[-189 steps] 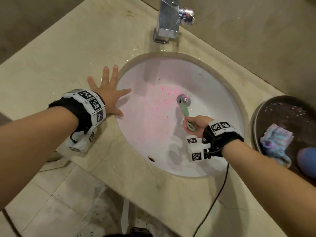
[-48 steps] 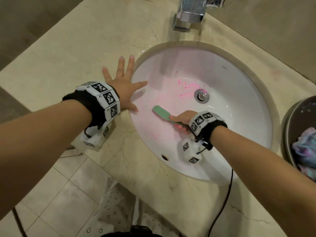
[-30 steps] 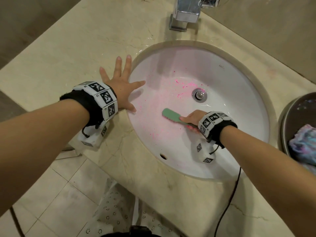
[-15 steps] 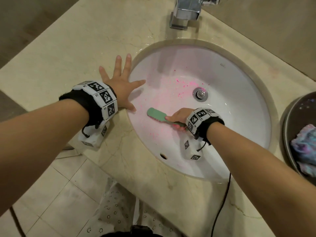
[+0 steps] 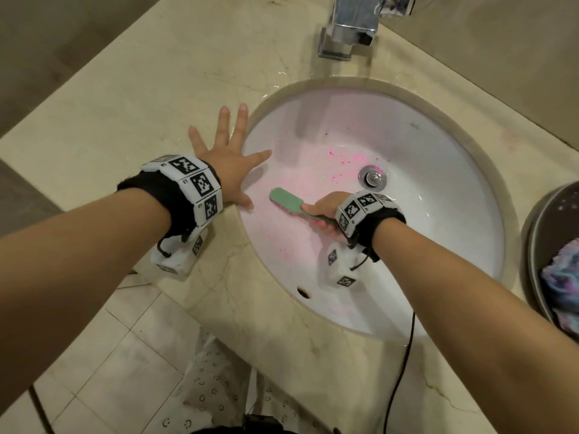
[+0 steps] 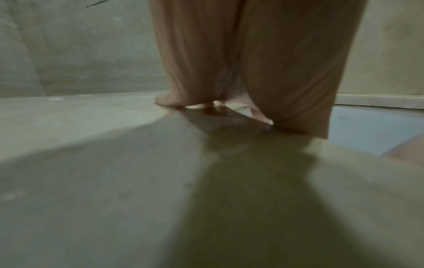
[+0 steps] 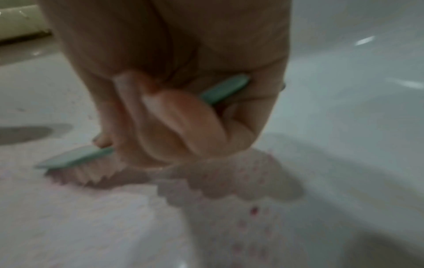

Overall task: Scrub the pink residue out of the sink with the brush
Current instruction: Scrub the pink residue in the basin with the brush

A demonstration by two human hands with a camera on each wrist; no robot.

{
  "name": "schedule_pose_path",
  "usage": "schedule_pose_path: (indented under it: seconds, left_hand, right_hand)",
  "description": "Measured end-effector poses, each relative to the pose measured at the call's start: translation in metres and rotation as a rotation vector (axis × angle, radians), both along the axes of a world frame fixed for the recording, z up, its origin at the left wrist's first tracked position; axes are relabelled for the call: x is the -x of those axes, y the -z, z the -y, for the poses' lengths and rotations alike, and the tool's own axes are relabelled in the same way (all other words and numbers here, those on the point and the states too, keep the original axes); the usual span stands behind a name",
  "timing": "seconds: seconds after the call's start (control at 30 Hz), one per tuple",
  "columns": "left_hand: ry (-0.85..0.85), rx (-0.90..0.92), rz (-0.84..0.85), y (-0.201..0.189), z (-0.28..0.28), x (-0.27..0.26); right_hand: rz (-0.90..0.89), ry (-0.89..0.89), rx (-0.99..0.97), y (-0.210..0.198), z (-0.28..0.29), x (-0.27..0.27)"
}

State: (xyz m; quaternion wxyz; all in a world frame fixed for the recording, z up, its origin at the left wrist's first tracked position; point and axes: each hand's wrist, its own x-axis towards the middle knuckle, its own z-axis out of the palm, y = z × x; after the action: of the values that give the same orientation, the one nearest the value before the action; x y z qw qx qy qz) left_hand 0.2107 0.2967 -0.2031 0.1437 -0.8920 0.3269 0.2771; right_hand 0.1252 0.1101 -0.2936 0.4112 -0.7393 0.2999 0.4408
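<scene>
A white oval sink (image 5: 438, 189) is set into the beige marble counter (image 5: 131, 98). Pink residue (image 5: 341, 158) speckles the bowl left of the drain (image 5: 372, 177) and smears the near left slope. My right hand (image 5: 322, 209) grips the handle of a green brush (image 5: 286, 198) whose bristles press on the bowl's left side; up close in the right wrist view, the fingers (image 7: 174, 119) curl round the brush (image 7: 75, 157). My left hand (image 5: 225, 164) lies flat with spread fingers on the counter at the sink's left rim, palm down (image 6: 252, 63).
A chrome tap (image 5: 351, 26) stands behind the sink. At the right edge sits a dark round basin (image 5: 545, 220) holding a blue-purple cloth (image 5: 560, 283). A black cable (image 5: 404, 364) hangs over the counter's front edge. Tiled floor lies below left.
The right hand has swept the brush back and forth across the bowl's left slope, from beside the drain earlier to near the left rim now. The left hand stayed planted.
</scene>
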Motion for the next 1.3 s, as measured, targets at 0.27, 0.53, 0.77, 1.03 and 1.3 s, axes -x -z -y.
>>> schedule_pose_path:
  seconds: [0.27, 0.53, 0.77, 1.03, 1.3]
  left_hand:
    - [0.001, -0.006, -0.003, 0.000, 0.001, -0.001]
    - [0.010, -0.029, -0.008, 0.000, 0.000, -0.002]
    - [0.007, -0.044, -0.015, 0.000, 0.001, -0.003]
    - [0.001, -0.048, -0.020, 0.000, 0.001, -0.003]
    - [-0.002, -0.056, -0.017, -0.002, 0.003, -0.002]
  right_hand:
    - [0.046, 0.106, 0.020, -0.005, -0.012, -0.007]
    - [0.020, -0.130, 0.159, -0.018, 0.040, 0.045]
    - [0.020, 0.157, 0.337, -0.025, 0.080, 0.083]
    - [-0.123, -0.077, 0.105, -0.032, 0.062, 0.089]
    - [0.001, 0.028, 0.224, -0.031, 0.074, 0.087]
